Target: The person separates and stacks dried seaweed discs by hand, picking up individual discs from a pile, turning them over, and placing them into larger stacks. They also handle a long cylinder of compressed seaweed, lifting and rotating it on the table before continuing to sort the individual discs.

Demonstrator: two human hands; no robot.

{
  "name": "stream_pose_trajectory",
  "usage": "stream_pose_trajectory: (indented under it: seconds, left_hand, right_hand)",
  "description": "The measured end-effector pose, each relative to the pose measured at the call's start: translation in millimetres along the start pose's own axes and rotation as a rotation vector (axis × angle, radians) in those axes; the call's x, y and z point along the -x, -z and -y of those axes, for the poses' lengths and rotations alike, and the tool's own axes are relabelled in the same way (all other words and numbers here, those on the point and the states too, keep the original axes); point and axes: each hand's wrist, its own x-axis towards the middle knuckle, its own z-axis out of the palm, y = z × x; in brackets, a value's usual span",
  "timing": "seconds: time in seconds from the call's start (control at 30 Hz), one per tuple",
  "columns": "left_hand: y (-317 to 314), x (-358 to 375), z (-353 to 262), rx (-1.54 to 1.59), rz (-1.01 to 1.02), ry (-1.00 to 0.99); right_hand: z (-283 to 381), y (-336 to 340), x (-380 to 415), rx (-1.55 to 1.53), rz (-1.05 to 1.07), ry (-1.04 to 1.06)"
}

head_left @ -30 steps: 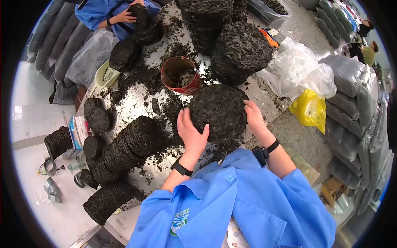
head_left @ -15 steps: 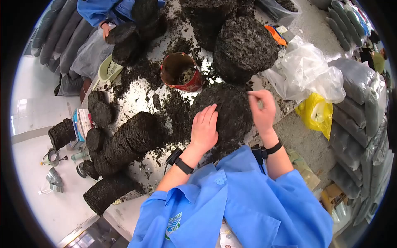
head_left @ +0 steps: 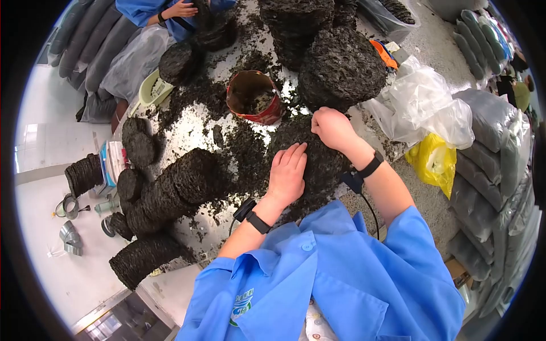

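A dark, rough round cake, like pressed dried seaweed [head_left: 321, 167], lies on the table in front of me. My left hand [head_left: 288, 175] rests flat on its left part, fingers stretched out and close together. Over its far edge, my right hand [head_left: 334, 129] is closed with the fingers curled in; whatever they hold, if anything, is hidden. Just beyond stands a tall stack of similar dark cakes [head_left: 341, 68]. A red tin [head_left: 273, 112], open at the top with pale bits inside, stands to the far left of the cake.
Rows of dark cakes [head_left: 196, 176] lie on the left, among loose dark crumbs. A light green scoop [head_left: 149, 94] lies farther back. Clear plastic [head_left: 418, 105], a yellow bag [head_left: 432, 162] and an orange-handled tool [head_left: 384, 55] are right. A co-worker's hand [head_left: 181, 9] touches cakes across the table.
My right hand has moved from the cake's right edge leftward and away from me to its far edge, and has closed more. The left hand stays flat. The co-worker's hand has moved up.
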Motion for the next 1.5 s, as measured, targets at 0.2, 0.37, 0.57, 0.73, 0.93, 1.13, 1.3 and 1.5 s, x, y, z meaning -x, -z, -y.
stream_pose_trajectory:
  seconds: [0.2, 0.37, 0.57, 0.73, 0.93, 1.13, 1.3, 1.5]
  left_hand:
    - [0.7, -1.7, 1.4, 0.017, 0.002, -0.010]
    - [1.2, -4.2, -2.0, 0.039, 0.006, 0.028]
    - [-2.8, 1.3, 5.6, 0.073, -0.016, 0.044]
    - [0.2, 0.3, 3.5, 0.151, -0.020, 0.101]
    - [-46.0, 72.4, 47.1, 0.242, -0.395, 0.784]
    - [-75.6, 133.6, 77.4, 0.459, -0.378, 1.033]
    - [-54.3, 180.4, 87.6, 1.289, -0.613, 1.097]
    - [-88.6, 250.5, 111.0, 1.372, -0.592, 1.371]
  right_hand:
    - [75.2, 32.7, -65.9, -0.421, -0.451, 0.308]
    - [96.7, 77.0, -23.3, -0.385, -0.270, 0.180]
    - [-84.4, 6.6, 92.2, -0.798, -0.414, -0.632]
    - [-159.8, -96.0, 98.6, -0.716, -0.217, -0.931]
    - [-118.3, -80.8, 96.7, -1.889, 0.038, -0.874]
    - [-39.1, -117.5, 90.8, -1.748, 0.209, -1.099]
    - [16.9, -82.9, 96.2, -1.495, 0.289, -0.589]
    - [-3.8, -97.6, 99.5, -1.415, 0.307, -0.723]
